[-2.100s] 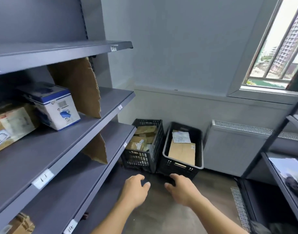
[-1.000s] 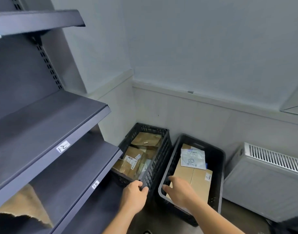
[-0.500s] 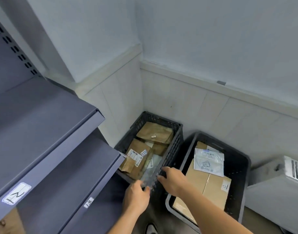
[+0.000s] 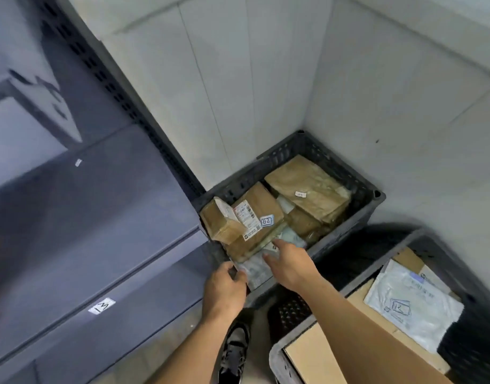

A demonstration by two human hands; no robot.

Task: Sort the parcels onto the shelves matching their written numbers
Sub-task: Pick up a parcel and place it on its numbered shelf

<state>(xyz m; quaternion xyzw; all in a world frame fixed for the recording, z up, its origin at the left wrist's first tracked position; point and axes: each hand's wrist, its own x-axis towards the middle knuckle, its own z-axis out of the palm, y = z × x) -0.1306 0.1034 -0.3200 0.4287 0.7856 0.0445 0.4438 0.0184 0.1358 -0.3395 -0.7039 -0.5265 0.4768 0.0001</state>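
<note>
A black slotted crate point(image 4: 372, 198) stands in the corner with several parcels inside. A brown box point(image 4: 262, 202) and a brown paper parcel point(image 4: 307, 180) both carry labels reading 02. A grey plastic mailer point(image 4: 256, 271) lies along the crate's near wall. My left hand point(image 4: 224, 291) is curled on the mailer's near edge at the rim. My right hand point(image 4: 289, 263) reaches into the crate with fingers stretched, touching the mailer's top. The shelf label 13 point(image 4: 101, 306) is on the shelf edge to the left.
A second dark crate point(image 4: 277, 356) at lower right holds a flat cardboard box point(image 4: 313, 358) and a grey mailer point(image 4: 410, 303). The grey shelving point(image 4: 85, 217) fills the left side. My shoe point(image 4: 234, 347) is on the floor between shelf and crates.
The view has come closer and tilted down onto the left crate. My right hand moved from the crate's rim into the crate onto the grey mailer. My left hand stays at the near rim.
</note>
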